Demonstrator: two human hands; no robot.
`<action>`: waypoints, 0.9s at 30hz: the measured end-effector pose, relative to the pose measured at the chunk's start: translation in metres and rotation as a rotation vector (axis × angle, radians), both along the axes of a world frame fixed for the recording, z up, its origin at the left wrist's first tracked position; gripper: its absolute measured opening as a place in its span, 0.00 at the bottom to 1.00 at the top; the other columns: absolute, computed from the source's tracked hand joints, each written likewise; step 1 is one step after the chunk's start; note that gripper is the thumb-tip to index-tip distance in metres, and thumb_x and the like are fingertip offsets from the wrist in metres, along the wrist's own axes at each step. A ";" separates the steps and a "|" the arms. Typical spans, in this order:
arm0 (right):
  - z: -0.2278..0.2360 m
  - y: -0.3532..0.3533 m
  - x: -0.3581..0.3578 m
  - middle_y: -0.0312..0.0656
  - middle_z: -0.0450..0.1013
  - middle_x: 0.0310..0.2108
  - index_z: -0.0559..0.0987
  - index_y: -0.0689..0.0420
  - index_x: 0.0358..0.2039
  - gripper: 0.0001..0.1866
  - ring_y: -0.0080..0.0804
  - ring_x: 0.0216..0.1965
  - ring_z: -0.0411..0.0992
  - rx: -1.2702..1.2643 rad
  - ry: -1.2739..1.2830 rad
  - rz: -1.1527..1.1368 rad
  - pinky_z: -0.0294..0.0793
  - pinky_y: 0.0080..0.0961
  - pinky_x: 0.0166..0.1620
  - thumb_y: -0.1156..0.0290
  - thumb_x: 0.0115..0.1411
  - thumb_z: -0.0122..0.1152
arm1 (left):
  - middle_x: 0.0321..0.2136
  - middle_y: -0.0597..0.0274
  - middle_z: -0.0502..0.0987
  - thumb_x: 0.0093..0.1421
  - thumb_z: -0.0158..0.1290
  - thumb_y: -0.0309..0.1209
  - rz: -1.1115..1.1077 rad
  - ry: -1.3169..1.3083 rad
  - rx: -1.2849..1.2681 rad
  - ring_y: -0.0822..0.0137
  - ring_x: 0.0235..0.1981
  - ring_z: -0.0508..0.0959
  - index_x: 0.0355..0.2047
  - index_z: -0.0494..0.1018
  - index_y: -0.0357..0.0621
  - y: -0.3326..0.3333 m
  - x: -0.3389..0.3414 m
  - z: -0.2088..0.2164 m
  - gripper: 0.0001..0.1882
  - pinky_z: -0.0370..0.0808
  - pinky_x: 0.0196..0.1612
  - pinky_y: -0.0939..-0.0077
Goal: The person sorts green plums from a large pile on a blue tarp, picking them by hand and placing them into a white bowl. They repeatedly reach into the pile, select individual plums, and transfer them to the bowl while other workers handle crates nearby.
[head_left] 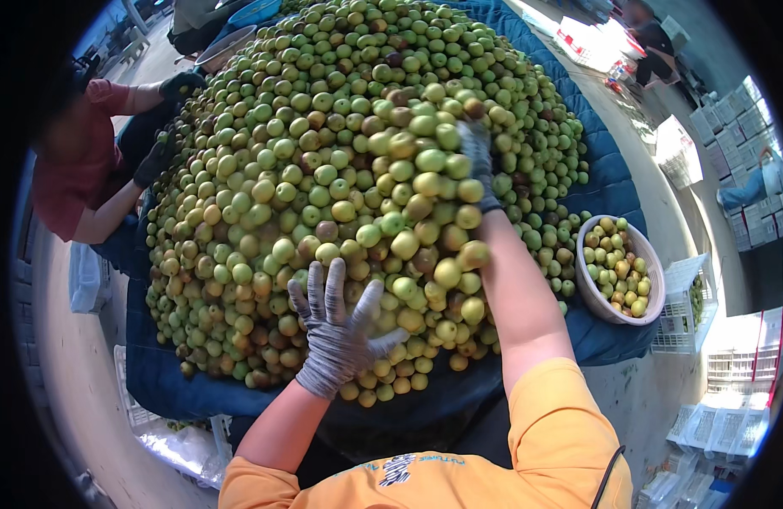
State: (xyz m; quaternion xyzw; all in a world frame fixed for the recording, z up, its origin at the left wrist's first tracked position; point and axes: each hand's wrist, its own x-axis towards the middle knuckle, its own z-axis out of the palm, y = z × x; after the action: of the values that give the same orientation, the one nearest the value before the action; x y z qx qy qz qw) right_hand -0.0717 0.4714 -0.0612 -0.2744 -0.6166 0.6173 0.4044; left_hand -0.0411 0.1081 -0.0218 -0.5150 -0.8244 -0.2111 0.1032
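Observation:
A big heap of round green and brownish fruit, which look like jujubes, lies before me. My left hand, in a grey knit glove, rests at the near edge of the heap with its fingers spread, palm toward the fruit, gripping nothing. My right hand, also gloved, reaches farther up the heap on the right. Its fingers are blurred and partly behind loose fruit that tumbles at its left side, so I cannot see whether they are closed.
Under the heap spreads a blue quilted cloth. A pale round basket of fruit stands at its right, beside a white crate. At the left a co-worker in a red shirt touches the heap with dark gloves. White crates stack farther right.

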 end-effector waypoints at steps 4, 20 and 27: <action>0.038 -0.053 -0.039 0.60 0.47 0.69 0.68 0.48 0.63 0.34 0.55 0.67 0.53 0.272 -0.261 -0.085 0.54 0.37 0.68 0.47 0.59 0.58 | 0.69 0.42 0.44 0.44 0.62 0.65 0.006 0.033 0.066 0.39 0.71 0.38 0.57 0.67 0.62 -0.006 -0.006 -0.005 0.43 0.29 0.66 0.30; 0.169 -0.169 -0.096 0.48 0.55 0.68 0.66 0.46 0.65 0.33 0.48 0.67 0.58 0.790 -0.786 0.476 0.56 0.43 0.68 0.47 0.62 0.47 | 0.68 0.40 0.45 0.47 0.61 0.64 -0.026 0.110 0.031 0.36 0.69 0.44 0.67 0.57 0.59 0.008 -0.006 -0.007 0.51 0.35 0.66 0.29; 0.072 0.056 0.072 0.47 0.79 0.37 0.80 0.59 0.27 0.14 0.49 0.33 0.76 0.883 -0.472 -0.305 0.77 0.42 0.38 0.62 0.58 0.53 | 0.69 0.47 0.48 0.38 0.68 0.58 -0.012 0.042 0.060 0.38 0.69 0.46 0.63 0.62 0.66 0.001 -0.005 -0.004 0.51 0.37 0.65 0.27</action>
State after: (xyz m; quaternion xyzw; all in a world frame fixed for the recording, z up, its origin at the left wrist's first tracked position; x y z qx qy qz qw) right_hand 0.0005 0.5271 0.0106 -0.2961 -0.8454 0.1539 0.4171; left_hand -0.0464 0.1088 -0.0259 -0.5211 -0.8120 -0.2255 0.1348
